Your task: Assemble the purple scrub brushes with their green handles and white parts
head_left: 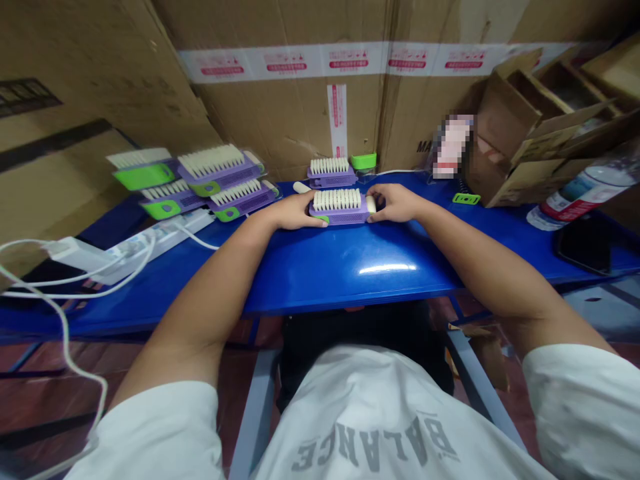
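A purple brush (338,205) with cream bristles lies bristles-up on the blue table (350,267). My left hand (295,212) is closed on its left end, near a green part at the lower corner. My right hand (395,202) grips the right end, fingers curled around a whitish piece there. Just behind it stands another purple brush (330,173) with a green cap (363,161) beside it.
A stack of purple and green brushes in clear wrap (200,180) sits at the left. A white power strip (150,240) with white cables lies further left. Open cardboard boxes (540,127), a plastic bottle (585,190) and a dark phone (585,243) are at the right. Large cartons form the back wall.
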Demonstrator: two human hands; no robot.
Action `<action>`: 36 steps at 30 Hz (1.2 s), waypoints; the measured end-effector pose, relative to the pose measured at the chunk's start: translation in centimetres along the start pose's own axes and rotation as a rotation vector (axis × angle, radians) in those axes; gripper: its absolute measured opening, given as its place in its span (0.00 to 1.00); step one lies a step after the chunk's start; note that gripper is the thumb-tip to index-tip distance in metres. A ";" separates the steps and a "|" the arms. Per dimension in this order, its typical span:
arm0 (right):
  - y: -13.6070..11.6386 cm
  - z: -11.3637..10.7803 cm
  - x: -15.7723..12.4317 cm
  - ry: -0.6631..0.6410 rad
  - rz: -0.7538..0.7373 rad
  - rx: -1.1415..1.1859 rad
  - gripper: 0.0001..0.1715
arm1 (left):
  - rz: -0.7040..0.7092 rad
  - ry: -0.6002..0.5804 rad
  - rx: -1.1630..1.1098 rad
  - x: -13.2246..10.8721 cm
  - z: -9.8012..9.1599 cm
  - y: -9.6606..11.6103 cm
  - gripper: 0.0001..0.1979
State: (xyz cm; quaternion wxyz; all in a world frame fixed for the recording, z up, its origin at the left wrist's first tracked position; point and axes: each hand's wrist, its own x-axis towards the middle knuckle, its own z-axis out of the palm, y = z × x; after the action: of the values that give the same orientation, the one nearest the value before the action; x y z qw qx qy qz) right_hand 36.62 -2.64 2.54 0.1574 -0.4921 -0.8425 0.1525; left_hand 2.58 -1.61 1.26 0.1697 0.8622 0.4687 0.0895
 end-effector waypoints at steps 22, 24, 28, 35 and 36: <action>-0.2 0.0 0.1 0.003 0.004 -0.048 0.42 | 0.017 -0.004 -0.007 0.1 0.1 -0.3 0.51; -0.3 -0.1 0.1 -0.004 0.005 -0.056 0.42 | 0.015 -0.003 0.001 0.1 0.1 -0.3 0.51; -0.4 -0.2 0.1 -0.011 0.010 -0.055 0.42 | 0.026 -0.001 0.020 0.1 0.1 -0.3 0.50; -0.1 -0.1 0.1 0.003 -0.004 -0.019 0.40 | 0.054 -0.016 0.018 0.1 0.0 -0.4 0.51; -0.1 -0.1 0.1 0.002 -0.005 -0.018 0.40 | 0.051 -0.016 0.016 0.1 0.0 -0.4 0.51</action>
State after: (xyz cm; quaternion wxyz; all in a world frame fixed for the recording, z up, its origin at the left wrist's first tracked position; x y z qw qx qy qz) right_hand 36.52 -2.61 2.67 0.1544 -0.4916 -0.8448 0.1441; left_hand 2.28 -1.34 1.07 0.1641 0.8759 0.4460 0.0832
